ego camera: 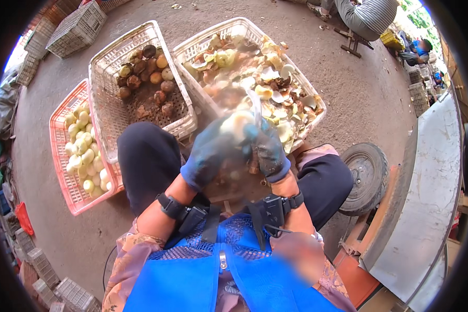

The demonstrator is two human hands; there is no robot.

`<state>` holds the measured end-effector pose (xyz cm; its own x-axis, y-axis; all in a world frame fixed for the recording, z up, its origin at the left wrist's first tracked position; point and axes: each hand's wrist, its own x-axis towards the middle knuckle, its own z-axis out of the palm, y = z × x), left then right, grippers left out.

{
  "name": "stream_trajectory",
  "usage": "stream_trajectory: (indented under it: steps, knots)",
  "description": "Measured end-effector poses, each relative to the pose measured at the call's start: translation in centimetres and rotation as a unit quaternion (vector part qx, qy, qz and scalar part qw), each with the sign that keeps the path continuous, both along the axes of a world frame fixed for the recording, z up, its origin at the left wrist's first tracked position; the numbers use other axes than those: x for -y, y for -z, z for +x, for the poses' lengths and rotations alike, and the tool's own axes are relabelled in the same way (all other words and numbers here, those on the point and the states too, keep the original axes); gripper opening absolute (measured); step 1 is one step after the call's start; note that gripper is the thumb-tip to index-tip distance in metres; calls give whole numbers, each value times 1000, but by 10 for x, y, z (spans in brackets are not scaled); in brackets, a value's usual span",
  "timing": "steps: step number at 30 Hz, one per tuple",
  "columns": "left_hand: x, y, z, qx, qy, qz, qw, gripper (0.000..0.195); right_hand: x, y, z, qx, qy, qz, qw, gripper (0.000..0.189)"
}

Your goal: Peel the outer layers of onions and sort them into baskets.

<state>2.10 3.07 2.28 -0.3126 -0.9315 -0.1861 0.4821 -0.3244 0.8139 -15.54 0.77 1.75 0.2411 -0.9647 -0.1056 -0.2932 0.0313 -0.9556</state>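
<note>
My left hand [210, 148], in a blue work glove, is closed around a pale peeled onion [237, 124], blurred by motion. Gloved too, my right hand [271, 150] grips a knife by its wooden handle [254, 163]; the curved blade [254, 102] points up and away beside the onion. Beyond both hands stands a white plastic crate [316, 111] full of peelings and skins. A second white crate [101, 128], to its left, holds several brown unpeeled onions [156, 78]. In a pink crate [68, 195] at far left lie many pale peeled onions [87, 156].
A wheel with a rubber tyre [364, 179] and a long metal sheet [421, 187] are close on the right. Another person [368, 15] sits on a low wooden stool at the upper right, a further person [417, 52] beyond. Stacked crates [78, 29] stand at the upper left.
</note>
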Motion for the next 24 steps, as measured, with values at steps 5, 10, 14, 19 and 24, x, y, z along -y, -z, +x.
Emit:
stream_trajectory:
  steps: [5,10,14,19,24]
  knots:
    - [-17,-9,-7,30,-26,-59,997,49,-20,-18,6,24,28,-5,999,25]
    - [-23,-19,-11,179,-112,-168,963,48,-31,-16,22,-105,55,-85,989,30]
    - [-25,0,-4,374,-143,-276,874,50,-37,-30,31,173,110,57,977,24]
    - [-24,-17,-5,185,-89,-126,971,50,-29,-8,21,-134,3,-186,973,24]
    - [-15,-1,10,206,-32,-153,966,45,-34,-19,15,108,58,-10,992,33]
